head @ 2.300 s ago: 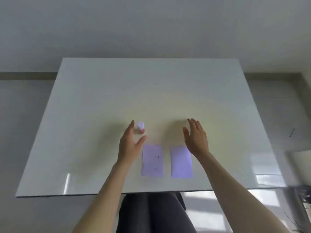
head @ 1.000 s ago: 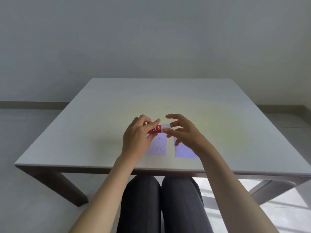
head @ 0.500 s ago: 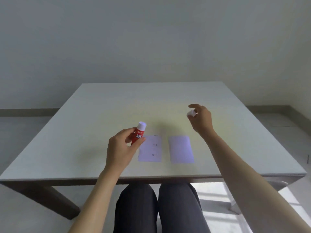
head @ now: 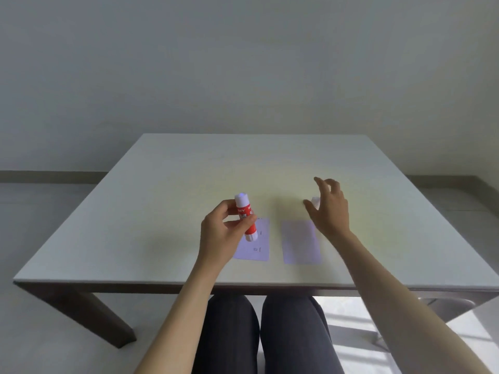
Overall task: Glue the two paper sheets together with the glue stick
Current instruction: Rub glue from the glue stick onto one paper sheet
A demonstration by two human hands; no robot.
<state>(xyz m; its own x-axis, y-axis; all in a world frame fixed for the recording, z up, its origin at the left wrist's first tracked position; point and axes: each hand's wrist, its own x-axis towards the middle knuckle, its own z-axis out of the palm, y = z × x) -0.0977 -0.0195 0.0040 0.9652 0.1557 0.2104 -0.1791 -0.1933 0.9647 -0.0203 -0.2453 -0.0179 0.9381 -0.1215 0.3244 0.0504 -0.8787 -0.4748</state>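
Note:
My left hand [head: 221,233] grips a red glue stick [head: 244,214] and holds it nearly upright, its white tip uncapped, above the left paper sheet [head: 260,249]. That sheet is pale lilac with small printed marks, and the hand covers part of it. The plain right paper sheet [head: 301,242] lies flat beside it, a small gap between them. My right hand [head: 328,209] hovers past the right sheet's far corner with fingers spread. The small white cap [head: 315,202] sits at its palm, between thumb and fingers; whether it touches the hand is unclear.
Both sheets lie near the front edge of a white table [head: 162,211] with dark legs. My knees in dark trousers [head: 264,333] show under the front edge. A plain wall and a grey floor surround the table.
My right hand pulled the cap off the stick, carried it right and has now spread its fingers around it. My left hand has tilted the glue stick more upright.

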